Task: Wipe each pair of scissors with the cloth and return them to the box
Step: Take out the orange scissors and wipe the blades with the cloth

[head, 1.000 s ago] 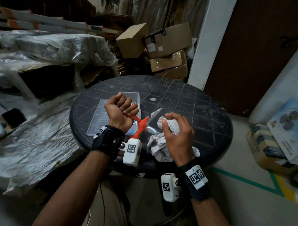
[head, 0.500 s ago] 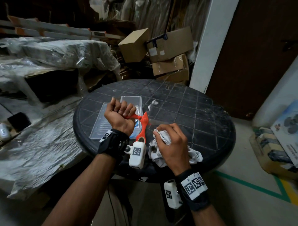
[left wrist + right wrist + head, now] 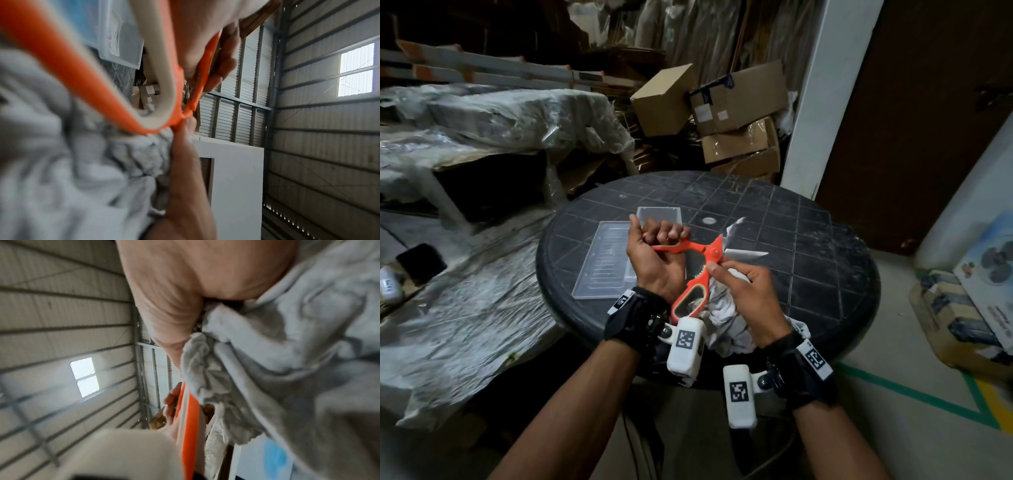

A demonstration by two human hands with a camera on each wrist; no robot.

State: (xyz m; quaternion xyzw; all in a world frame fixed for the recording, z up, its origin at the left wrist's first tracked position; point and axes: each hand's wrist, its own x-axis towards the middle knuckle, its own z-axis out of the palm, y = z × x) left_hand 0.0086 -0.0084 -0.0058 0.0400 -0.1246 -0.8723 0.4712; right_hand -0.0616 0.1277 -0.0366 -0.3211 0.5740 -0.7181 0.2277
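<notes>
Head view: the pair of orange-handled scissors with steel blades (image 3: 698, 255) is held above the round black gridded counter (image 3: 808, 240), spread wide open. The left hand (image 3: 654, 260) has its fingers curled through one handle loop, palm turned up. That handle runs roughly level toward the pivot, and one blade carries on to the right, its tip pointing away from the left hand. The other handle loop hangs down toward the left wrist. The right hand (image 3: 746, 291) clutches the crumpled pale grey cloth (image 3: 722, 318) and its thumb and forefinger meet the scissors just below the pivot, so the right hand is the nearer one to the blades. I judge the coming wipe would run from the pivot outward along that long axis. The clear plastic box (image 3: 659, 217) and its flat clear lid (image 3: 602, 263) lie on the counter behind the left hand, well within reach.

Left wrist view: the orange loop with its cream inner lining fills the foreground, blurred, and the cloth bunches against it, with a right-hand fingertip at the neck.

Right wrist view: the thumb pins grey cloth folds, and an orange handle edge passes beneath.
</notes>
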